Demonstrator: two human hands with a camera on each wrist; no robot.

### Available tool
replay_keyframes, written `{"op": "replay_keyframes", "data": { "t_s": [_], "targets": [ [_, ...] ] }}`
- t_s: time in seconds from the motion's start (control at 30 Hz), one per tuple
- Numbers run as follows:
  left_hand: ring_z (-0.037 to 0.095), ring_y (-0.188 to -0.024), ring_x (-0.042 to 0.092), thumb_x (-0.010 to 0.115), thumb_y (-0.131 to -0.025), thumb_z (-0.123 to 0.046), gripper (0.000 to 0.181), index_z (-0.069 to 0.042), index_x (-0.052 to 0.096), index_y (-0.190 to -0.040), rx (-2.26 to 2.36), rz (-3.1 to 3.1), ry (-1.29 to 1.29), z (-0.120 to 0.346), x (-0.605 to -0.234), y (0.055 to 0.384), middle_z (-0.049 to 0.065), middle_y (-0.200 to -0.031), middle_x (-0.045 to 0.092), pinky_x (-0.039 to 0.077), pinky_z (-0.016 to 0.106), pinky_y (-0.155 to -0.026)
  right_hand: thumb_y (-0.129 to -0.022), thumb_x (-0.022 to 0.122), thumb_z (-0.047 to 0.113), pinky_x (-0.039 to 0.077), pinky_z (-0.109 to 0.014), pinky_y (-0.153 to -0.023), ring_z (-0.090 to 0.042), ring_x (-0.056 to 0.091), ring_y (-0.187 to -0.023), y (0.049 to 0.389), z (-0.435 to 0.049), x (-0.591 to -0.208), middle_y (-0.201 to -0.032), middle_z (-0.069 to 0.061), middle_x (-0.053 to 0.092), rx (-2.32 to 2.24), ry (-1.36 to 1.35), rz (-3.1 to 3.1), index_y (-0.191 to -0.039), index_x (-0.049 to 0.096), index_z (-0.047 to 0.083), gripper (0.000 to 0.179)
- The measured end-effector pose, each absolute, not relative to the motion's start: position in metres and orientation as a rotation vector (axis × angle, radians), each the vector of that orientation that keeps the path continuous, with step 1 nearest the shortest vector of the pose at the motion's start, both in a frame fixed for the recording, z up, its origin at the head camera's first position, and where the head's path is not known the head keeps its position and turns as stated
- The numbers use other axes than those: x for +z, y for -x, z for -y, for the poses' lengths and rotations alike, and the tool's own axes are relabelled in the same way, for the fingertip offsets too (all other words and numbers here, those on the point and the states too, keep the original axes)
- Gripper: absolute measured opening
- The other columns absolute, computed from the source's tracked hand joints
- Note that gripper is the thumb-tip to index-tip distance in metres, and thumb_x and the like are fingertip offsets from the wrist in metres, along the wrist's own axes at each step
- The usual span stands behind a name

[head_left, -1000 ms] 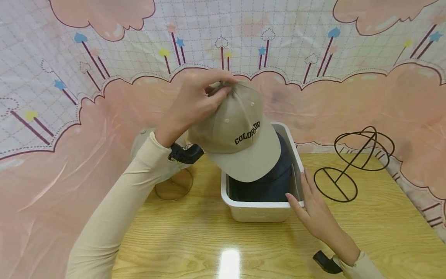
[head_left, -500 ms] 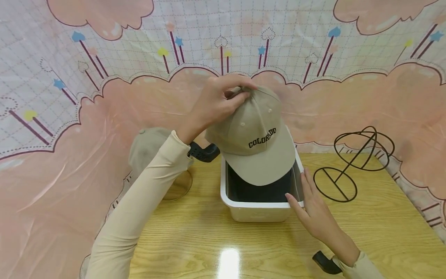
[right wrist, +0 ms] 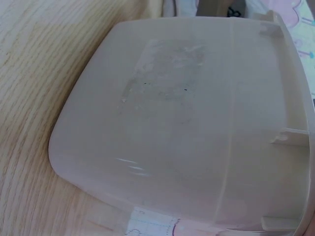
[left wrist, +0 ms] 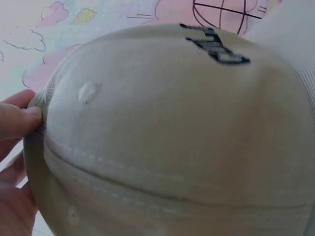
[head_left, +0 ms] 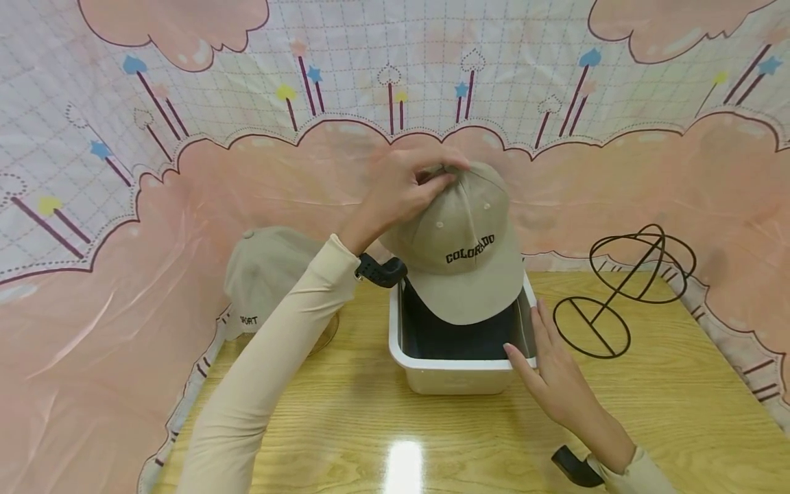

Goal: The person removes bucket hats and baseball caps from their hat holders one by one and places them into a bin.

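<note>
My left hand [head_left: 404, 192] pinches the top of a beige baseball cap [head_left: 475, 216] lettered COLORADO. The cap hangs over a white plastic bin [head_left: 459, 366], brim down and toward me, covering much of the opening. Dark navy cloth [head_left: 459, 337], partly hidden by the cap, lies inside the bin. In the left wrist view the crown [left wrist: 162, 113] fills most of the picture, thumb and fingers at its top. My right hand [head_left: 558, 374] rests on the bin's near right rim with straight fingers. The bin's outer side [right wrist: 167, 118] fills the right wrist view.
Left of the bin, a second light cap [head_left: 265, 274], lettered with what reads SPORT, sits over a round wire base [head_left: 325, 336], partly behind my left arm. A black wire stand [head_left: 607, 302] is on the wooden table [head_left: 333, 425] to the right. A printed cloth [head_left: 204, 199] surrounds the table.
My left hand has carried the beige cap rightward over the bin and slightly down. The second cap at left has come into fuller view. My right hand stays at the rim.
</note>
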State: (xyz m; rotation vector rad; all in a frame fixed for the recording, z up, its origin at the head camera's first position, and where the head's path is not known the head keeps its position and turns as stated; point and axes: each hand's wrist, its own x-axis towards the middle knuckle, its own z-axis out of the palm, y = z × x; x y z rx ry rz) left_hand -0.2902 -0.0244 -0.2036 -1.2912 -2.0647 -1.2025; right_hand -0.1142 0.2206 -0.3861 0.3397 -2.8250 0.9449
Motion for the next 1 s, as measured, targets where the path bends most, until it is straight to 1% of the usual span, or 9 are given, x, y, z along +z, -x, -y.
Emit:
{"op": "replay_keyframes", "data": {
  "t_s": [0.13, 0.33, 0.37, 0.5, 0.57, 0.63, 0.77, 0.9, 1.0],
  "targets": [
    [0.008, -0.100, 0.061, 0.065, -0.086, 0.002, 0.017, -0.003, 0.074, -0.099, -1.274, 2.065, 1.301, 0.018, -0.215, 0.296, 0.005, -0.101, 0.070, 0.046, 0.022, -0.089, -0.099, 0.046, 0.038, 0.041, -0.059, -0.088, -0.040, 0.053, -0.111, 0.114, -0.221, -0.386, -0.157, -0.010, -0.008, 0.940, -0.339, 2.831, -0.151, 0.003, 0.001, 0.077],
    [0.007, -0.106, 0.059, 0.063, -0.088, 0.003, 0.018, -0.002, 0.073, -0.101, -1.400, 2.167, 1.266, 0.009, -0.230, 0.296, 0.007, -0.106, 0.069, 0.044, 0.020, -0.091, -0.099, 0.046, 0.038, 0.039, -0.061, -0.089, -0.043, 0.049, -0.117, 0.114, -0.220, -0.385, -0.157, -0.010, -0.008, 0.934, -0.336, 2.836, -0.151, 0.003, 0.001, 0.077],
    [0.009, -0.107, 0.059, 0.062, -0.088, 0.003, 0.018, -0.001, 0.073, -0.102, -1.428, 2.171, 1.263, 0.007, -0.232, 0.296, 0.008, -0.106, 0.069, 0.044, 0.020, -0.092, -0.099, 0.046, 0.038, 0.037, -0.062, -0.091, -0.043, 0.045, -0.120, 0.114, -0.220, -0.385, -0.157, -0.010, -0.008, 0.935, -0.335, 2.837, -0.151, 0.003, 0.001, 0.077],
    [0.020, -0.109, 0.060, 0.061, -0.087, 0.007, 0.018, 0.005, 0.071, -0.102, -1.517, 2.129, 1.274, 0.004, -0.240, 0.298, 0.014, -0.107, 0.068, 0.045, 0.025, -0.093, -0.099, 0.046, 0.038, 0.035, -0.063, -0.092, -0.043, 0.044, -0.122, 0.113, -0.220, -0.385, -0.157, -0.009, -0.009, 0.938, -0.336, 2.841, -0.151, 0.002, 0.003, 0.078],
    [0.022, -0.110, 0.059, 0.060, -0.087, 0.008, 0.018, 0.006, 0.070, -0.102, -1.548, 2.114, 1.275, 0.004, -0.243, 0.299, 0.015, -0.107, 0.068, 0.044, 0.026, -0.094, -0.099, 0.046, 0.038, 0.034, -0.063, -0.093, -0.043, 0.041, -0.124, 0.113, -0.220, -0.385, -0.157, -0.009, -0.009, 0.940, -0.338, 2.842, -0.151, 0.002, 0.003, 0.078],
    [0.018, -0.110, 0.059, 0.060, -0.088, 0.007, 0.018, 0.004, 0.071, -0.102, -1.564, 2.134, 1.259, 0.004, -0.244, 0.300, 0.013, -0.107, 0.068, 0.044, 0.026, -0.094, -0.099, 0.046, 0.038, 0.035, -0.063, -0.093, -0.044, 0.040, -0.125, 0.113, -0.220, -0.385, -0.157, -0.009, -0.009, 0.942, -0.341, 2.841, -0.151, 0.002, 0.003, 0.078],
    [0.006, -0.105, 0.059, 0.062, -0.089, 0.001, 0.018, -0.005, 0.073, -0.102, -1.508, 2.276, 1.213, 0.008, -0.250, 0.300, 0.004, -0.108, 0.069, 0.045, 0.020, -0.091, -0.099, 0.047, 0.037, 0.033, -0.063, -0.094, -0.046, 0.032, -0.130, 0.114, -0.220, -0.385, -0.157, -0.010, -0.008, 0.943, -0.354, 2.830, -0.151, 0.003, 0.001, 0.077],
    [0.004, -0.101, 0.061, 0.062, -0.090, -0.002, 0.018, -0.009, 0.074, -0.101, -1.382, 2.416, 1.243, 0.008, -0.259, 0.301, 0.001, -0.105, 0.069, 0.046, 0.018, -0.087, -0.098, 0.049, 0.034, 0.031, -0.065, -0.095, -0.046, 0.023, -0.134, 0.115, -0.221, -0.385, -0.157, -0.012, -0.007, 0.929, -0.373, 2.806, -0.150, 0.006, -0.001, 0.076],
    [0.005, -0.100, 0.061, 0.062, -0.090, -0.002, 0.018, -0.009, 0.074, -0.100, -1.304, 2.464, 1.278, 0.005, -0.266, 0.301, 0.001, -0.104, 0.070, 0.045, 0.017, -0.087, -0.098, 0.050, 0.034, 0.029, -0.066, -0.096, -0.046, 0.019, -0.136, 0.116, -0.221, -0.386, -0.157, -0.012, -0.006, 0.918, -0.374, 2.794, -0.150, 0.007, -0.002, 0.077]
  ]
}}
